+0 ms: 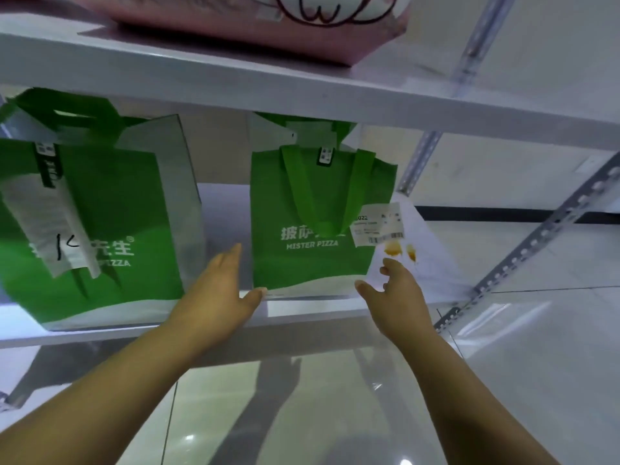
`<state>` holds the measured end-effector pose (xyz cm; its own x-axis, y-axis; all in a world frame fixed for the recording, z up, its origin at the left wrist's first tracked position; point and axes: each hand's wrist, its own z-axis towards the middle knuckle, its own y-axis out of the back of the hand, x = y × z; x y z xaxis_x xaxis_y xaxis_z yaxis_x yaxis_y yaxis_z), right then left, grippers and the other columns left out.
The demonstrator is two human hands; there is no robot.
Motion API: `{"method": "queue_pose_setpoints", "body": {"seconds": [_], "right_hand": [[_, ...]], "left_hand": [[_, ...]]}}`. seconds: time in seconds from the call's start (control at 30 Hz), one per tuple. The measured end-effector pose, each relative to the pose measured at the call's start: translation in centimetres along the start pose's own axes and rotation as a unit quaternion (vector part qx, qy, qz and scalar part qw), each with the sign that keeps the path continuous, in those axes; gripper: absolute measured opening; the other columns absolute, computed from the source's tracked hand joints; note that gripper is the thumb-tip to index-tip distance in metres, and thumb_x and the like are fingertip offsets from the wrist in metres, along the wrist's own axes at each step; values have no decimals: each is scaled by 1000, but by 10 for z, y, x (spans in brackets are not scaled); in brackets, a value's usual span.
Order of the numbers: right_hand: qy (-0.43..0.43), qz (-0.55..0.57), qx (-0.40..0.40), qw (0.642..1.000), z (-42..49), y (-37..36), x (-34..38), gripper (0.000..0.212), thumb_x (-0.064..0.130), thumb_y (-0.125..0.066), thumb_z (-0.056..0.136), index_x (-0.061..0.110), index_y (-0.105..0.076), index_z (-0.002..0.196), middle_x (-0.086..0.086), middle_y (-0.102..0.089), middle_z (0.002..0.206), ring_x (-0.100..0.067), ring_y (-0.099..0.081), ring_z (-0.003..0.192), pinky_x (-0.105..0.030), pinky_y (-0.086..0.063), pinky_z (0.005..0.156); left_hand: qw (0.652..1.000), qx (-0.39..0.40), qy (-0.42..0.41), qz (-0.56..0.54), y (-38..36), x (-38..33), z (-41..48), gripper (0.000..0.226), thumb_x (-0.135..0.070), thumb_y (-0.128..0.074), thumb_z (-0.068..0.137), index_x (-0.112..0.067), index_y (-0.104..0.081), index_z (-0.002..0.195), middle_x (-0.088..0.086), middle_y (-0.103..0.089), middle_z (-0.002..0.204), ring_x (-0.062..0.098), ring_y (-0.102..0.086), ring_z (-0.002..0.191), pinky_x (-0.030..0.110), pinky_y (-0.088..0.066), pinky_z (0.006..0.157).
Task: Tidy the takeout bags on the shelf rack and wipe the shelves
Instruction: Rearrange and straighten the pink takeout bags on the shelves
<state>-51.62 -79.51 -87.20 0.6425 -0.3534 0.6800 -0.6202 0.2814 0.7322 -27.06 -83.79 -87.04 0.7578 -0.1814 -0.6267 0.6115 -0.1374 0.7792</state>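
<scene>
Two green "Mister Pizza" takeout bags stand on the white middle shelf [302, 308]. The smaller bag [312, 256] is in the middle, with a receipt [377, 224] hanging off its right side. The larger bag [100, 229] stands at the left with a white slip taped on its front. My left hand [218, 290] reaches with straight fingers to the small bag's lower left corner, its thumb at the bag's base. My right hand [396, 297] is spread open just off the bag's lower right corner. Orange stains [399, 251] mark the shelf right of the bag.
A pink bag [251, 31] lies on the upper shelf [302, 95]. Perforated metal uprights [523, 253] frame the rack's right side. A glossy tiled floor [335, 414] lies below, and a white wall with a dark baseboard behind.
</scene>
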Motion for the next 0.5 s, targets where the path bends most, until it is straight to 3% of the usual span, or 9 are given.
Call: {"method": "queue_pose_setpoints", "body": {"seconds": [0.1, 0.23, 0.33, 0.5], "right_hand": [[18, 15, 16, 1000, 7, 1, -2, 67, 35, -64, 86, 17, -32, 143, 3, -43, 142, -17, -44, 126, -32, -35, 100], [62, 63, 37, 995, 8, 0, -1, 53, 24, -66, 84, 29, -44, 132, 19, -46, 107, -1, -41, 96, -22, -33, 84], [69, 85, 43, 993, 9, -2, -2, 48, 23, -66, 84, 36, -47, 126, 21, -47, 105, -4, -45, 92, -24, -36, 81], [71, 88, 38, 993, 4, -6, -5, 50, 25, -66, 85, 31, -46, 130, 18, -42, 106, -6, -43, 95, -24, -36, 80]], "left_hand": [[1000, 4, -6, -10, -7, -9, 8, 80, -31, -64, 85, -17, -17, 147, 8, -35, 148, 26, -45, 126, 36, -39, 103], [999, -5, -40, -16, -11, -15, 12, 70, -29, -67, 82, -26, -29, 141, 2, -49, 137, 23, -53, 115, 32, -42, 94], [999, -20, -30, -25, -13, -12, 15, 67, -28, -68, 81, -28, -33, 138, 0, -52, 133, 23, -55, 111, 33, -44, 90], [998, -32, -32, -37, -14, -3, 18, 63, -28, -70, 80, -32, -36, 134, -3, -53, 129, 12, -52, 94, 27, -41, 79]]}}
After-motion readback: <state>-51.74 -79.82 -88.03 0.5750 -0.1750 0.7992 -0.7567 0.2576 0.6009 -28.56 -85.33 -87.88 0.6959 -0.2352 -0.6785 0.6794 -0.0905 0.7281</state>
